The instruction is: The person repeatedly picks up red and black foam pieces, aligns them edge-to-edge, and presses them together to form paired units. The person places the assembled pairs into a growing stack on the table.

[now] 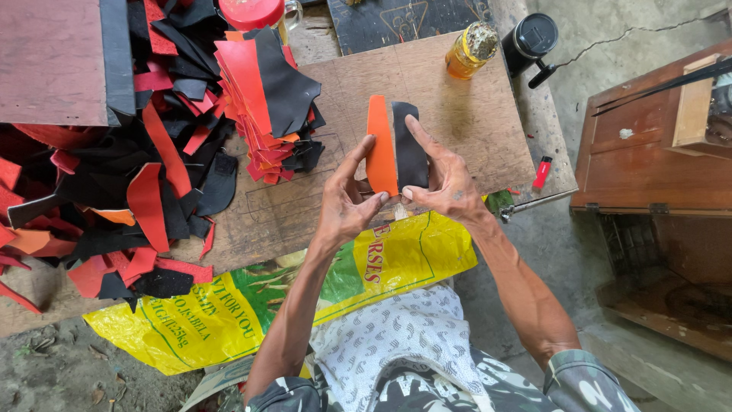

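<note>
Hands meet over plywood board (457, 114), both pinching one folded leather piece (393, 149), orange face left, black face right. Left hand (347, 202) closed on orange edge, thumb at bottom, forefinger up the side. Right hand (446, 183) grips black half, index finger stretched along it. Piece held upright, above board. Stack of cut orange-black pieces (267, 99) near left. Scrap pile (114, 183) far left. Glue jar (471, 49) at board's back. Red lighter (542, 172) at right edge. Yellow sack (229, 313) below.
</note>
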